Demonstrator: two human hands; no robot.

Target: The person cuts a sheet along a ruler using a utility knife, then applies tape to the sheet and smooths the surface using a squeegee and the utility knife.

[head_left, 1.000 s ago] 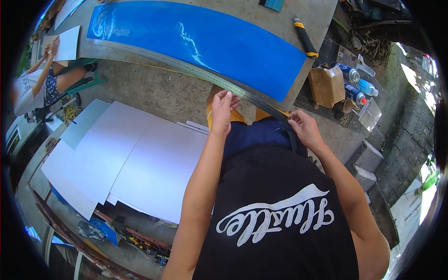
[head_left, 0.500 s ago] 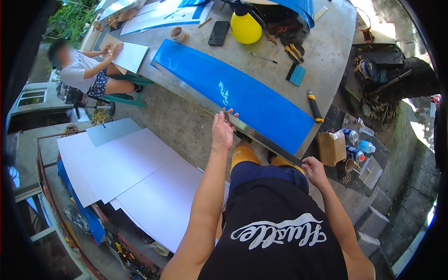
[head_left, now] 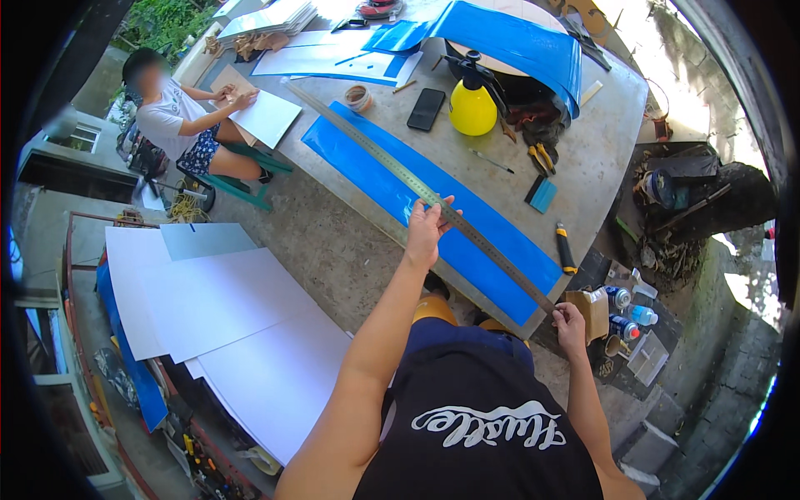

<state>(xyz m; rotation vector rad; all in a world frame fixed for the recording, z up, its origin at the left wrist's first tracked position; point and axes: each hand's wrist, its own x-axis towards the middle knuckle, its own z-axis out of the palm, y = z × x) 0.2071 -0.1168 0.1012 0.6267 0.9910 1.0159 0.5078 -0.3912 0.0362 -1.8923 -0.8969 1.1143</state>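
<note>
Ruler (head_left: 400, 172), head view: shifted. Half a second ago it ran along the near long edge of the blue sheet (head_left: 483, 271); now it lies over the sheet's face lengthwise, left tip past the sheet's left end, right tip just off its right end. Slight skew to the long edges, probably; fisheye bend makes that hard to judge. Touching the sheet or held just above: cannot tell.

Left hand (head_left: 427, 233), over the sheet's near side around mid-length, pinches the ruler, thumb on top, fingers around the far edge. Right hand (head_left: 571, 325), just off the sheet's right end, pinches the ruler's tip. Sheet itself is flat on the table (head_left: 596, 150), near side.

Meaning for the work, my judgement: near long edge of the sheet is uncovered now, ruler not lined up with it, position looks unsettled since both hands bear it.

View also takes in more ground beyond the sheet's far side: jar (head_left: 358, 100) by its left end, phone (head_left: 426, 110), yellow sprayer (head_left: 472, 111) farther out, teal squeegee (head_left: 540, 194). Utility knife (head_left: 566, 250) sits by the sheet's far right corner. Co-worker (head_left: 179, 125) remains seated beyond the sheet's left end.
</note>
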